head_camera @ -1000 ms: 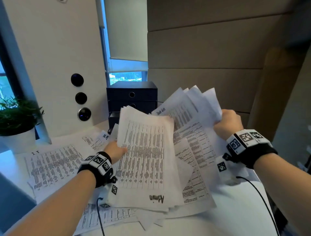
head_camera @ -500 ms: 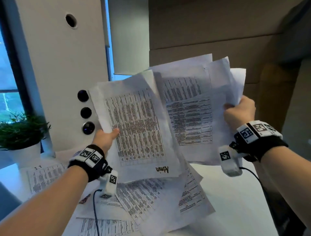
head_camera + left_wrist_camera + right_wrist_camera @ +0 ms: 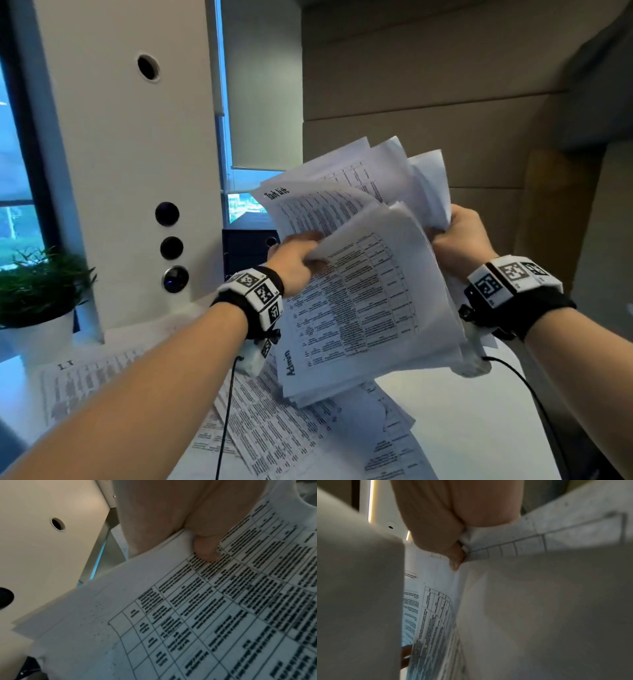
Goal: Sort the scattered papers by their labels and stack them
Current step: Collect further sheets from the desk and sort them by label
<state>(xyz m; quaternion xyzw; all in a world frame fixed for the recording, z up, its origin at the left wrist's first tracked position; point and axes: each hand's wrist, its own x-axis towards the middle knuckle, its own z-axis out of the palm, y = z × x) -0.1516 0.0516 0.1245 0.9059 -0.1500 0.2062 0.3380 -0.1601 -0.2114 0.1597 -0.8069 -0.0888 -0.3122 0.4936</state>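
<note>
I hold a thick bundle of printed papers [image 3: 370, 301] up in the air above the desk, with both hands on it. The front sheet bears the label "Admin" [image 3: 289, 363]; a sheet behind it reads "Task list" [image 3: 277, 194]. My left hand [image 3: 298, 263] grips the bundle's left edge, and its thumb [image 3: 205, 550] presses on the printed table. My right hand [image 3: 459, 240] clutches the right edge, its thumb [image 3: 455, 559] pinching several sheets. More papers [image 3: 291, 431] lie scattered on the white desk [image 3: 472, 421], one labelled "IT" [image 3: 65, 366].
A potted plant [image 3: 37, 294] stands at the left on the desk. A white pillar with round black buttons [image 3: 168, 246] rises behind the papers. A dark drawer unit [image 3: 246, 250] sits at the back. Beige wall panels fill the right.
The two handfuls of papers, spread apart half a second ago, have come together into one bundle. My left hand has moved right and now grips the bundle's edge.
</note>
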